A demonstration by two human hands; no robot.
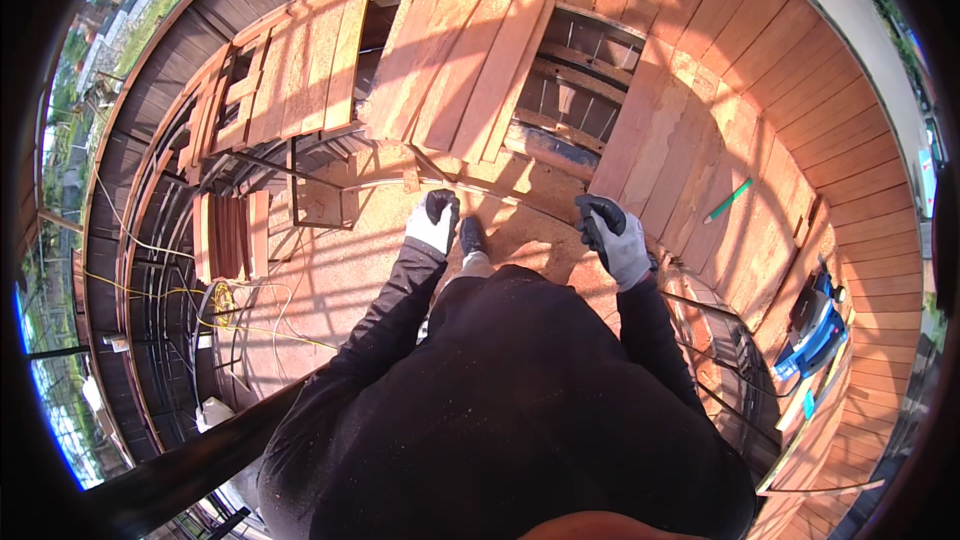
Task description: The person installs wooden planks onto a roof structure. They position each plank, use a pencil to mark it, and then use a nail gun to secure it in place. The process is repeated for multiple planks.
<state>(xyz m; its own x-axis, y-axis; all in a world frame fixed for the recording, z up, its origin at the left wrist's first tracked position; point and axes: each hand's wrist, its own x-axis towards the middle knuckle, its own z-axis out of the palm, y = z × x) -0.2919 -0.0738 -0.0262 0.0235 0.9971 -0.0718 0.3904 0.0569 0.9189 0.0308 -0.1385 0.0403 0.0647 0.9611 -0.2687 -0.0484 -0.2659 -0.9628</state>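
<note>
Both hands are gloved in pale grey and black and are held apart over the near edge of the planking; the left hand (434,220) is curled nearly closed, the right hand (613,240) is loosely curled with the fingers bent inward, and whether anything small is gripped in either cannot be told. Nearest to the right hand, the right-hand planks (660,160) are laid side by side on the curved frame, just beyond it and to its right. Farther off and between the hands, the middle planks (460,70) are set at a slant, their near ends pointed toward the left hand. These two groups are separated by an opening in which bare crosspieces (580,80) are exposed. On the right-hand planks a thin green stick (728,201) is laid. Farther left, shorter planks (300,80) are ranged along the same curve, with gaps left among them. Below the hands, a dark shoe (472,235) is seen on the dusty floor (340,325). At left, a stack of boards (235,235) is stood near a coiled yellow cord (222,302). At far right, a blue and black object (815,340) is placed beside the reddish slatted wall (845,130).
</note>
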